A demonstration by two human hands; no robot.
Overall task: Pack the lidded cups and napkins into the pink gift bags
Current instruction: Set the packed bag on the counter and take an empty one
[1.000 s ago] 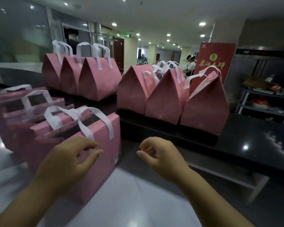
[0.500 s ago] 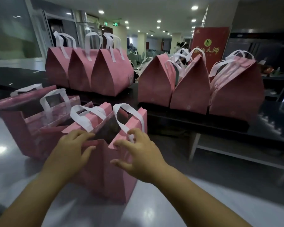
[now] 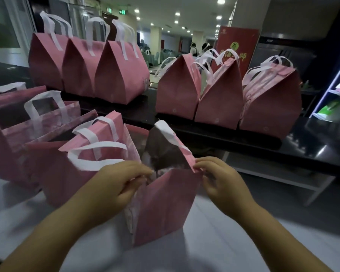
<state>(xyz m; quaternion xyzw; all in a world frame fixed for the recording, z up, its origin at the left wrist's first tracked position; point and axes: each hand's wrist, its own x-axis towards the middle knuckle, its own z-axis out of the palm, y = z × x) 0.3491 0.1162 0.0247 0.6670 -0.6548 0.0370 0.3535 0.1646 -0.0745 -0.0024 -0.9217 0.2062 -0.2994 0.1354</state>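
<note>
Left hand, right hand pinch the pink white-handled gift bag at nine and three o'clock. Opening step, I'd say; filling needs one hand freed.

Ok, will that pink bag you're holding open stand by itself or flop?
Probably soft: the bag creases at its rim where the left hand and right hand pinch it. Likely light, since pinches alone hold it. Narrow base, so it may tip.

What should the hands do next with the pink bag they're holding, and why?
Probably pull its top edges wider apart. The left hand and right hand each pinch one edge of the nearest pink bag, whose mouth is only partly open; a wider mouth would make packing easier.
</note>
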